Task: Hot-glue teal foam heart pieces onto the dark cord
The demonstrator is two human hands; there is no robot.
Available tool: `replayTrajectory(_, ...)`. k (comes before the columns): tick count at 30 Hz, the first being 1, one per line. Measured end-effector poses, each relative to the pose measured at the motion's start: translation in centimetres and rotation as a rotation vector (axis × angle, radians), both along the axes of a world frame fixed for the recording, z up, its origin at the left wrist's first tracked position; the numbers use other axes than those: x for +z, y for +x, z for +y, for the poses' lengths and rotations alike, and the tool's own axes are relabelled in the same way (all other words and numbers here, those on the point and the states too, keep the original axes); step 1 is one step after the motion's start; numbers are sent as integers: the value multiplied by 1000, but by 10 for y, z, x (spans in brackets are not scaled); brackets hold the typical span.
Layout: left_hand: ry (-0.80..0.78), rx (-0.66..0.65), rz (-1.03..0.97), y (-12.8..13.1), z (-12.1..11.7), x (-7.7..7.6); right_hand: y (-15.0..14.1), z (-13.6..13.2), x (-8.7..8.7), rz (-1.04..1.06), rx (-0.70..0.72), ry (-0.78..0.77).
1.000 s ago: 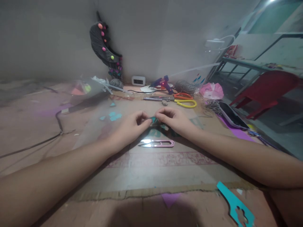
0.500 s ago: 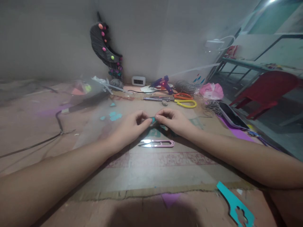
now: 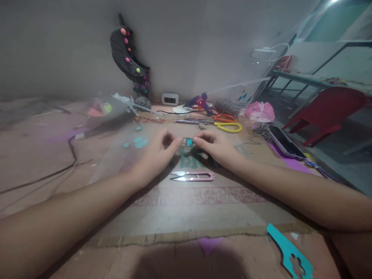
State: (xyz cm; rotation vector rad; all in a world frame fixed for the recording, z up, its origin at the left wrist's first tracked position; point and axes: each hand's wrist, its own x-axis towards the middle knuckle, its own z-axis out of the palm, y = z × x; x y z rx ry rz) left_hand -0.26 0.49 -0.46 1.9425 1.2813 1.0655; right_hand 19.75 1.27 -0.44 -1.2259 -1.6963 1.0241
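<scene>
Over the middle of the cardboard sheet (image 3: 162, 217), my two hands face each other with their fingertips close together. My right hand (image 3: 216, 147) pinches the edge of a small teal piece (image 3: 189, 142). Thin grey yarn (image 3: 184, 140) runs between that piece and the fingertips of my left hand (image 3: 162, 153), which are closed on it. Fingers hide part of the piece and yarn. Just below the hands lie pink thread snips (image 3: 200, 177), blades pointing left. Several teal flower-shaped cutouts (image 3: 140, 143) rest left of my left hand.
Behind the hands are scissors with orange and yellow handles (image 3: 229, 127), a purple glue gun (image 3: 200, 102), a white digital clock (image 3: 170, 99) and grey yarn balls (image 3: 226, 106). A phone (image 3: 286, 141) lies right. A teal foam offcut (image 3: 290, 252) sits at front right.
My hands have drawn slightly apart, the left shifting left and the right a little right. More of the teal piece and the yarn now shows between the fingertips.
</scene>
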Motion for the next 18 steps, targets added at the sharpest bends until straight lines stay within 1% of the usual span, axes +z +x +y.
replayTrajectory(3,-84,-128,49,1,-2,1,1,1,-1,33,-13,68)
replayTrajectory(4,-91,-166,47,2,-2,1,1,1,-1,33,-11,65)
replayTrajectory(6,-77,-200,27,2,-1,1,1,1,0,12,-4,36)
replayTrajectory(9,-63,-168,6,1,1,-1,-1,-1,1,-16,24,10)
replayTrajectory(13,-64,-123,-4,0,2,-1,-3,-2,3,-20,83,20)
replayTrajectory(18,-98,-135,-23,2,-1,2,-1,-3,2,39,22,206)
